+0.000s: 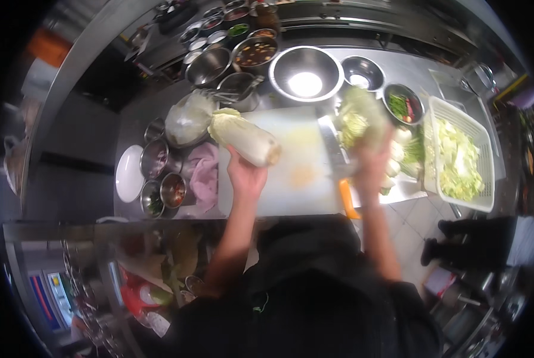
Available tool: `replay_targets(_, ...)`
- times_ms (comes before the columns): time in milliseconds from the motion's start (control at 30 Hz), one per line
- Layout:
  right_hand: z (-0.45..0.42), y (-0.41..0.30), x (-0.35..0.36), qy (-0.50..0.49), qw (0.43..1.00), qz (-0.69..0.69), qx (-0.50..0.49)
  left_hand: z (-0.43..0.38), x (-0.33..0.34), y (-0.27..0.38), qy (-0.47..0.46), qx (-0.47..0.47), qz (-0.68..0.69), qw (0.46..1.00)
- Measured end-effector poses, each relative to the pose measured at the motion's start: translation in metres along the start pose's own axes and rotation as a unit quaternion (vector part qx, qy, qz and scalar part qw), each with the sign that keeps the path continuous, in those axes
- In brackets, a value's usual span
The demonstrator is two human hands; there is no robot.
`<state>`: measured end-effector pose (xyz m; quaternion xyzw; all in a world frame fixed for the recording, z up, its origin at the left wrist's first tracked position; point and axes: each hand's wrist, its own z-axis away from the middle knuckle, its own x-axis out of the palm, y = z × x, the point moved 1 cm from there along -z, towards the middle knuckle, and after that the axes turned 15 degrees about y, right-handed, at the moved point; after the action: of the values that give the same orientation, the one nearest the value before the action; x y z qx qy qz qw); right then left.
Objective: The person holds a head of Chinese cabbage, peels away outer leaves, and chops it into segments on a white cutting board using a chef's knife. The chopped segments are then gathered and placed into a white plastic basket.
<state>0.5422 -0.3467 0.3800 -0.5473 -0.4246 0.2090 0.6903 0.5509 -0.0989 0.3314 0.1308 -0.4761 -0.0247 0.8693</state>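
Observation:
A whole napa cabbage (247, 136) rests in my left hand (247, 176), root end pointing right, above the left part of a white cutting board (285, 192). My right hand (374, 154) is blurred to the right of the board. Its fingers are around a second pale green napa cabbage (365, 109), blurred as well. Between the board and that hand lies a knife with an orange handle (349, 199), its blade (332, 134) along the board's right edge. More cabbage (352, 127) sits just behind the right hand.
A white plastic basket (432, 156) of cut cabbage stands far right. Steel bowls (306, 49) line the back. At left are a plastic-wrapped bundle (188, 116), a pink cloth (204, 172), a white plate (129, 174) and small bowls (173, 190). A person's dark-trousered legs (477, 239) appear at right.

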Motion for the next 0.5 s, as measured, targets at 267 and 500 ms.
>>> replay_targets(267, -0.090, 0.000, -0.112, -0.057, 0.709, 0.571, -0.409, -0.012, -0.008, 0.098, -0.082, 0.065, -0.299, 0.949)
replay_targets(500, 0.038, 0.097, -0.089, -0.310, 0.728, 0.590, -0.160, -0.009, -0.081, 0.052, -0.079, 0.425, -0.880, 0.198)
